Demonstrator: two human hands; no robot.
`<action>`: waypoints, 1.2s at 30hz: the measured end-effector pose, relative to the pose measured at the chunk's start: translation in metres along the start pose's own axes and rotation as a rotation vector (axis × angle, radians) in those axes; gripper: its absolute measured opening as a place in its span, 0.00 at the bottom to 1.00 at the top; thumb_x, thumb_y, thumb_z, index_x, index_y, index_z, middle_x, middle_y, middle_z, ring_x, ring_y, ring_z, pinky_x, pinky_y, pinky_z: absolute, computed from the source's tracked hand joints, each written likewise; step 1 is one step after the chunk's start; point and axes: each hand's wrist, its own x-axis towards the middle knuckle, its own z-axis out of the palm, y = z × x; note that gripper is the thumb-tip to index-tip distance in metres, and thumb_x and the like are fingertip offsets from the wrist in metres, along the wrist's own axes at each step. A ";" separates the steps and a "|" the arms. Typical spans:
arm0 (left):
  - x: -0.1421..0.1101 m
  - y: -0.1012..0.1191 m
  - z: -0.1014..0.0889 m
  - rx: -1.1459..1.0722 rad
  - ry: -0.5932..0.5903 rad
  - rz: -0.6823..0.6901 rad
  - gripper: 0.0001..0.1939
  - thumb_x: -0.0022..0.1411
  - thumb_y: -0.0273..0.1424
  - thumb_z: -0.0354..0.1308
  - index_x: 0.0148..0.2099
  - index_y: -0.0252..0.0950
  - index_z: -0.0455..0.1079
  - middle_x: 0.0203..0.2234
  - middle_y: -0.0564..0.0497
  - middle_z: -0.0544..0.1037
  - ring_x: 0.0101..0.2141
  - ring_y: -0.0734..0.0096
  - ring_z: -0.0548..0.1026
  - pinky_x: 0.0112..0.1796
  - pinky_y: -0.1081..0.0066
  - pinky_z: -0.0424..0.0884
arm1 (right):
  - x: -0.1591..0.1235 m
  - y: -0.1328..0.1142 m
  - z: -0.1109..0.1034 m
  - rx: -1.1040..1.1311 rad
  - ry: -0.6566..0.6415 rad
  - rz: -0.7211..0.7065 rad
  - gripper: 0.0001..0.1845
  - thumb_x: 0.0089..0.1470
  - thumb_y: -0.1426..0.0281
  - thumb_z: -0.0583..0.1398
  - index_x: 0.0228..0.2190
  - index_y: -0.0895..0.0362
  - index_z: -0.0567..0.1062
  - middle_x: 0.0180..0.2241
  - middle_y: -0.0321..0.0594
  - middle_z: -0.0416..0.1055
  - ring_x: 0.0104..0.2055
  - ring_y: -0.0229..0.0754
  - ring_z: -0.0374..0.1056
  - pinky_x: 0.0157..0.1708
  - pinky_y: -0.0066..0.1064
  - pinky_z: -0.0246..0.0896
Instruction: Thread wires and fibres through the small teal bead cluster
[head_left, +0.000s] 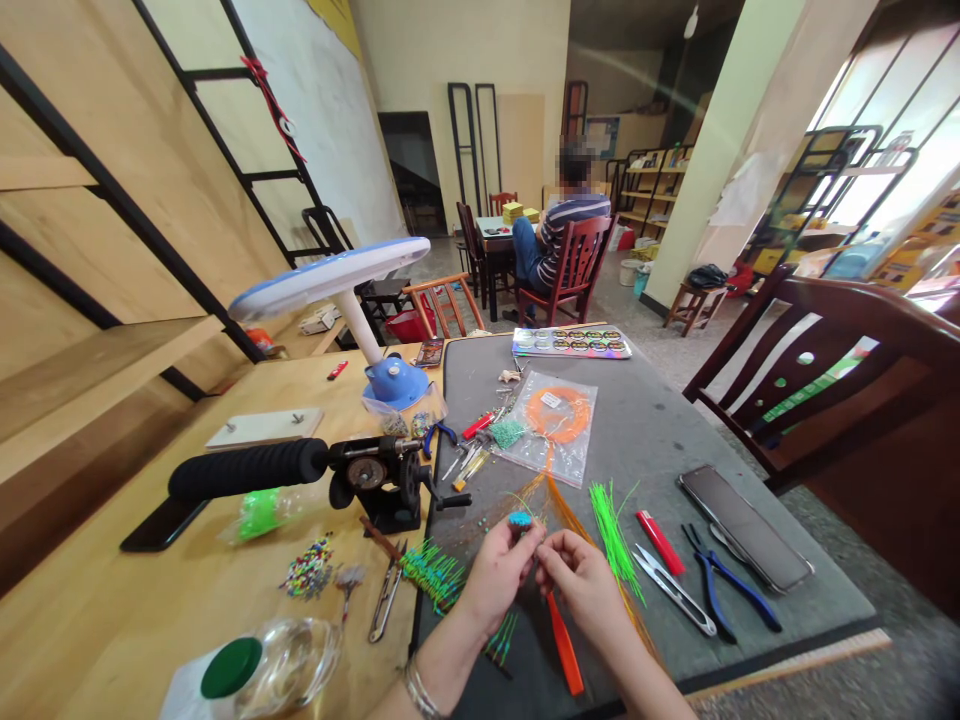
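Lower centre: left hand [499,570] pinches blue piece [519,519], long axis crosswise, up-left of right hand [577,572], whose grip is pressed together, contents unclear.

snips [661,575]: shiny metal | mat [652,425]: matt, cloth-like | chair [915,385]: glossy wood

Blue piece [519,519] part-hidden by left hand [499,570]; nearest chair [896,420] cut by right edge.

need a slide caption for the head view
Left hand holding a small blue piece, right hand close beside it, above a grey mat with green strands.
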 end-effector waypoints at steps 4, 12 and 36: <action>0.002 0.000 -0.002 0.021 0.010 0.048 0.19 0.51 0.44 0.63 0.35 0.32 0.69 0.19 0.59 0.62 0.18 0.82 0.55 0.19 0.78 0.51 | -0.003 -0.002 -0.004 0.025 -0.039 0.070 0.22 0.36 0.52 0.66 0.28 0.56 0.71 0.18 0.33 0.71 0.18 0.36 0.63 0.17 0.25 0.54; -0.002 0.006 -0.001 0.054 -0.004 0.105 0.18 0.52 0.43 0.62 0.35 0.32 0.70 0.21 0.57 0.65 0.19 0.82 0.56 0.20 0.78 0.53 | 0.000 -0.010 -0.003 -0.052 -0.050 0.064 0.21 0.37 0.52 0.65 0.19 0.56 0.68 0.15 0.33 0.70 0.16 0.34 0.62 0.17 0.24 0.53; -0.002 0.017 -0.002 0.197 -0.019 0.213 0.14 0.56 0.40 0.60 0.35 0.33 0.70 0.20 0.57 0.65 0.20 0.79 0.57 0.22 0.76 0.54 | 0.001 -0.004 -0.014 -0.088 -0.083 -0.012 0.19 0.41 0.54 0.65 0.20 0.57 0.70 0.15 0.34 0.72 0.18 0.37 0.66 0.22 0.27 0.58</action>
